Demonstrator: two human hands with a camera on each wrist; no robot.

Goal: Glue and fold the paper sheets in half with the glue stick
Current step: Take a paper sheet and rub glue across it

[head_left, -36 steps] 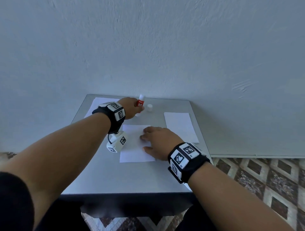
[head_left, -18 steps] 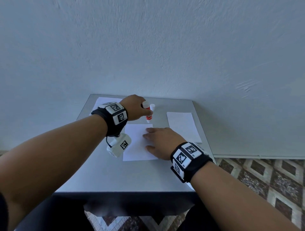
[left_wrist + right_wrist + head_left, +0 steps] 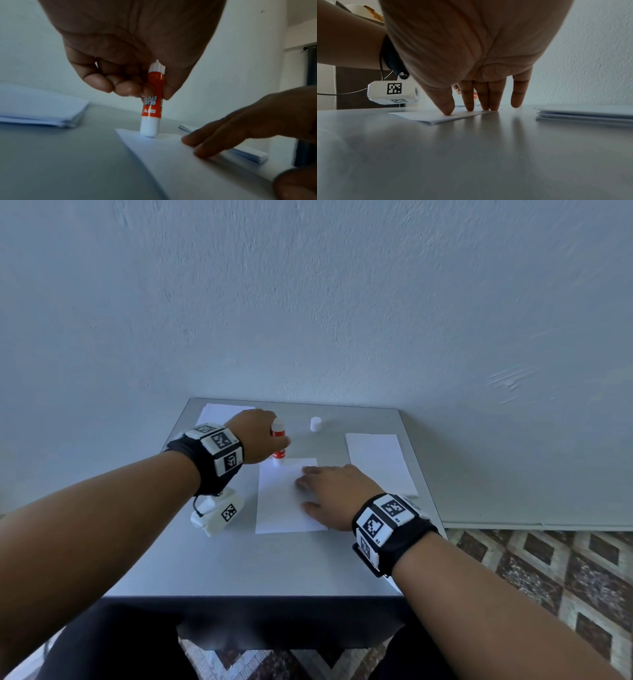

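A white paper sheet [image 3: 281,501] lies flat in the middle of the grey table [image 3: 239,563]. My left hand [image 3: 260,436] grips a red and white glue stick [image 3: 152,102], upside down, its white end touching the sheet's far left corner [image 3: 147,136]. My right hand [image 3: 329,494] lies flat on the sheet's right side, fingertips [image 3: 469,106] pressing the paper down. The glue stick's white cap [image 3: 315,424] stands alone farther back on the table.
One stack of white sheets [image 3: 219,414] lies at the far left behind my left hand, and a stack of folded sheets [image 3: 378,460] sits at the right. A wall rises right behind the table. Patterned floor tiles [image 3: 548,570] show to the right.
My left hand has turned the glue stick over and brought it down and nearer, from beside the cap to the sheet's far left corner. The right hand stays on the paper.
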